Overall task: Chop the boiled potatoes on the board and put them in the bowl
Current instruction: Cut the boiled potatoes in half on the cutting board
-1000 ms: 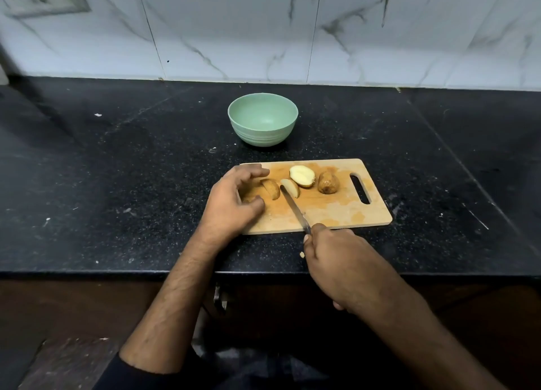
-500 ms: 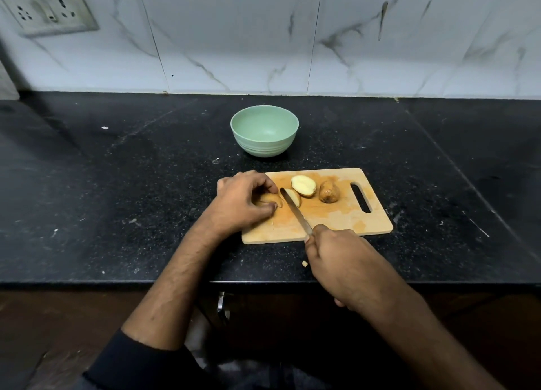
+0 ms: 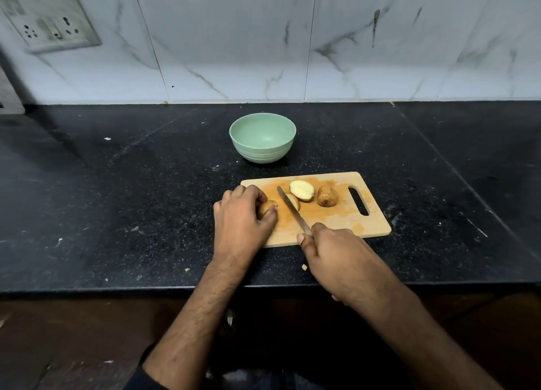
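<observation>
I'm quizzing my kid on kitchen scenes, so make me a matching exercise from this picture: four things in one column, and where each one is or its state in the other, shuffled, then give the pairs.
Column one:
1. bowl
2. knife
3. potato half, cut face up
4. skin-on potato piece

Column two:
A. nearest the board's handle slot
B. held in the right hand
C. on the counter behind the board, nothing in it
D. between the blade tip and the skin-on piece

Pairs: 1-C, 2-B, 3-D, 4-A
</observation>
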Demonstrator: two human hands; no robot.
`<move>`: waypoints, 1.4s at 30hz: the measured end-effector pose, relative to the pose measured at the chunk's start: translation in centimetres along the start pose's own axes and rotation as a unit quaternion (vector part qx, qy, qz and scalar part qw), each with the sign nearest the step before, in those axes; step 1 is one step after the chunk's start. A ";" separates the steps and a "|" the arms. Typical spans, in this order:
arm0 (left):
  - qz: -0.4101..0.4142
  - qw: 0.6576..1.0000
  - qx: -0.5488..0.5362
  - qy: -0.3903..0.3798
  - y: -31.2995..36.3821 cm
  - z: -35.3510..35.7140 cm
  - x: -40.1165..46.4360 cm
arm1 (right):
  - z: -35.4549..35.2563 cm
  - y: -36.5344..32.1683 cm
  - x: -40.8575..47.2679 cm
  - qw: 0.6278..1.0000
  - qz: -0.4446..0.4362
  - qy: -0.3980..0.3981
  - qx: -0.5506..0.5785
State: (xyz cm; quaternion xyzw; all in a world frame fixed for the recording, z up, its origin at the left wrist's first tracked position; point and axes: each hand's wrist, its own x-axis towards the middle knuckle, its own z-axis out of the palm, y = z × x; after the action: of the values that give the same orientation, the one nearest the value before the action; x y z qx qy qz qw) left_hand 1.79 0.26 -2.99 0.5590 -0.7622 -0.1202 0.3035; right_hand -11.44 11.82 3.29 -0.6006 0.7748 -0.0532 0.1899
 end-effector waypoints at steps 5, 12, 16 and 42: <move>0.010 1.000 0.006 0.011 -0.1 0.1 -0.1 | 0.5 0.5 -0.1 1.000 -0.002 -0.002 -0.009; 0.027 0.999 0.030 0.021 0.1 0.1 -0.2 | 1.3 -0.3 0.2 1.000 -0.020 0.010 -0.016; 0.025 0.999 0.017 0.022 0.1 0.0 -0.2 | 1.8 -0.9 0.1 1.000 -0.023 0.010 -0.010; 0.020 0.999 0.009 0.024 -0.4 0.0 -0.1 | -0.1 -0.4 0.7 0.997 -0.026 0.009 -0.076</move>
State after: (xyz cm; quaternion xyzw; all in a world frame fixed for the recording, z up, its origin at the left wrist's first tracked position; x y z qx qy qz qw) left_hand 2.16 0.22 -3.26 0.5487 -0.7671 -0.0938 0.3189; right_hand -11.24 11.09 3.30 -0.6327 0.7624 -0.0038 0.1354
